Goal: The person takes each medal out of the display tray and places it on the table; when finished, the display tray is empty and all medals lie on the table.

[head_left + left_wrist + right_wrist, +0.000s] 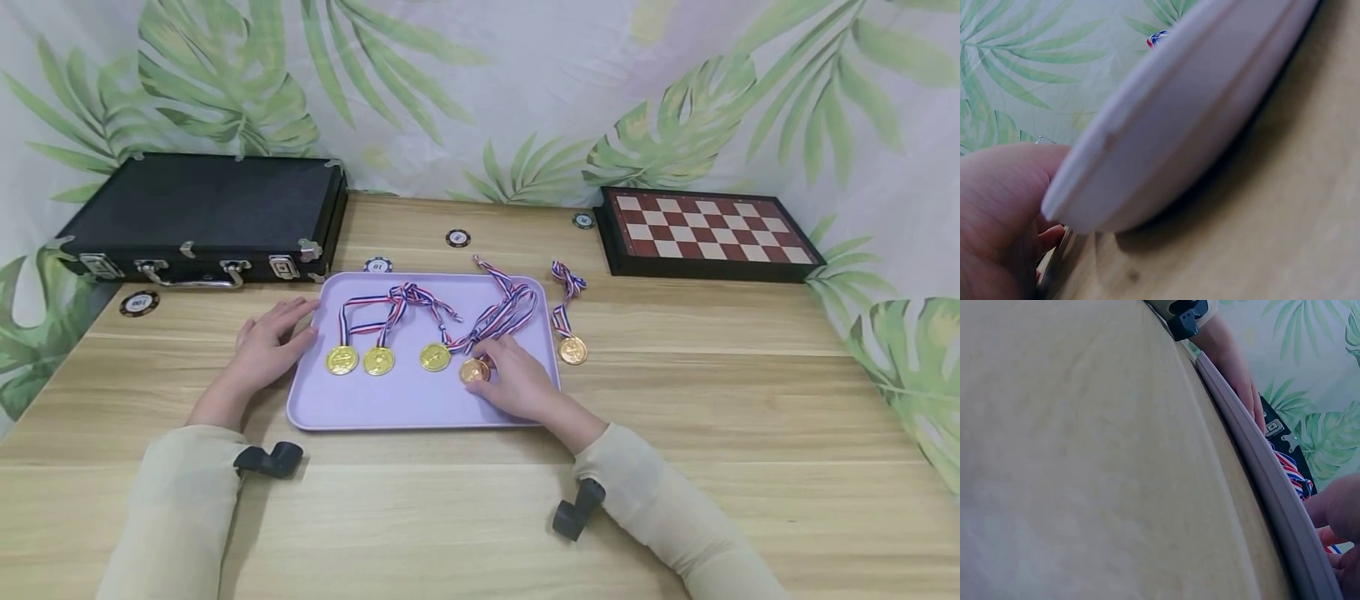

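A lilac tray (390, 408) lies on the table with three gold medals on its left and middle, such as the gold medal (342, 360) at the far left. Their striped ribbons (405, 296) lie bunched above them. My right hand (517, 379) pinches a bronze medal (472, 372) between thumb and fingers at the tray's right side. The left hand (266, 350) rests against the tray's left rim, fingers fairly straight; up close, the left wrist view shows that hand (1004, 200) at the tray's edge (1147, 144). Another bronze medal (572, 350) lies just right of the tray.
A black case (202, 208) stands at the back left and a chessboard box (712, 229) at the back right. Poker chips are scattered about, including a chip (139, 303) on the left, a chip (458, 238) behind the tray and a chip (582, 221) by the chessboard.
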Action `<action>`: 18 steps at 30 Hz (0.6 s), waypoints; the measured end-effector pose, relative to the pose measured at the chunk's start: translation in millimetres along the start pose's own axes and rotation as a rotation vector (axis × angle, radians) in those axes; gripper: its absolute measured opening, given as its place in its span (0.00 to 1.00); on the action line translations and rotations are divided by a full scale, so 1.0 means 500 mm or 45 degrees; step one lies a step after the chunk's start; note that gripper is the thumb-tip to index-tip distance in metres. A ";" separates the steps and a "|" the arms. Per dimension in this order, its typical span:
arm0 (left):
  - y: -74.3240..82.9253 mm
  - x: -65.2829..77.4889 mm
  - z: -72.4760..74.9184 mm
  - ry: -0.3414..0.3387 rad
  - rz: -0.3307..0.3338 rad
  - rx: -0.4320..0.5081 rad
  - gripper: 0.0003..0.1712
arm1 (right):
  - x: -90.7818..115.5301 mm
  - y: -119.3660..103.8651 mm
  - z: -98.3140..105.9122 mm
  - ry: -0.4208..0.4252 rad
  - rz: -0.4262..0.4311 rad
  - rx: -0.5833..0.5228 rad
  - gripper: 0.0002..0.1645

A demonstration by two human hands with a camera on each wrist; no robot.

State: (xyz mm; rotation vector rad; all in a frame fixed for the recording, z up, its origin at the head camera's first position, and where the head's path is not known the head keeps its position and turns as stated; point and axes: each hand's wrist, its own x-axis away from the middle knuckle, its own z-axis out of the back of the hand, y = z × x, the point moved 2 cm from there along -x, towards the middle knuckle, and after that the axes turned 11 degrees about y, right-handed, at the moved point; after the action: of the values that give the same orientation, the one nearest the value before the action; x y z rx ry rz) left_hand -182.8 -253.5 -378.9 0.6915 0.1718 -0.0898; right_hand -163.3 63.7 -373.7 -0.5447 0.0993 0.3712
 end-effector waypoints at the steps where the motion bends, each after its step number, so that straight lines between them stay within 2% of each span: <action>1: 0.000 0.000 0.000 0.000 0.000 0.000 0.27 | 0.000 0.000 0.001 -0.011 -0.004 0.003 0.20; 7: -0.004 0.000 -0.002 0.001 0.006 0.000 0.27 | 0.003 -0.001 0.006 -0.055 0.026 -0.031 0.20; 12: -0.005 0.000 -0.003 0.011 -0.006 0.009 0.27 | 0.023 0.005 0.010 -0.016 0.204 -0.188 0.20; 14: -0.005 0.000 -0.003 0.014 -0.011 0.013 0.27 | 0.033 0.014 0.015 0.011 0.243 -0.256 0.20; 18: -0.004 -0.001 -0.003 0.009 -0.006 0.007 0.27 | 0.043 0.034 0.046 0.064 0.198 -0.382 0.25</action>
State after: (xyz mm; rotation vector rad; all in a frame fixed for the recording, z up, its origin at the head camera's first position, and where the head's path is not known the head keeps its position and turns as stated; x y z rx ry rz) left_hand -183.6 -254.4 -381.2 0.6972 0.1802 -0.0926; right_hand -149.8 96.0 -366.7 -0.8456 0.1358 0.5287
